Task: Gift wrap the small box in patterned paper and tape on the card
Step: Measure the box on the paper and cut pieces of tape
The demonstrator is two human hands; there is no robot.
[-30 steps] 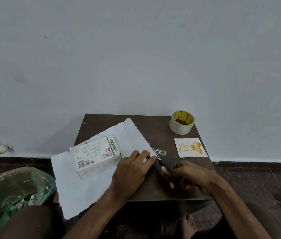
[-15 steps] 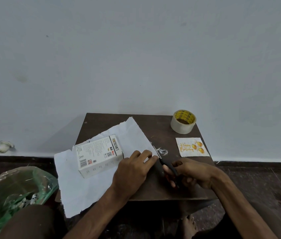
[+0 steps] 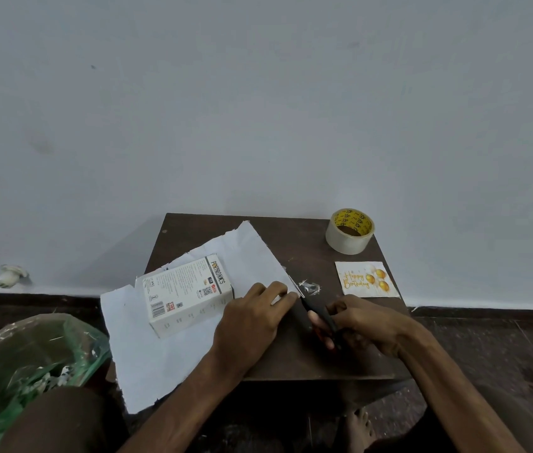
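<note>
On table (image 3: 307, 361), box (image 3: 186, 295) lies on paper (image 3: 160, 361), plain side up. My left hand (image 3: 252, 318) presses paper edge flat, fingers straight; right hand (image 3: 366, 325) grips black-handled cutter (image 3: 319, 313) at that edge. Trimming step, I judge. Next: straight cut, paper pinned.

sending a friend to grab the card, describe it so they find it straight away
Find the small dark brown wooden table against the pale wall. On its far right side, just nearer than the clear tape roll with a yellow core, lies the flat white square card. It alone carries gold "Happy Birthday" script and gold balloons.
</note>
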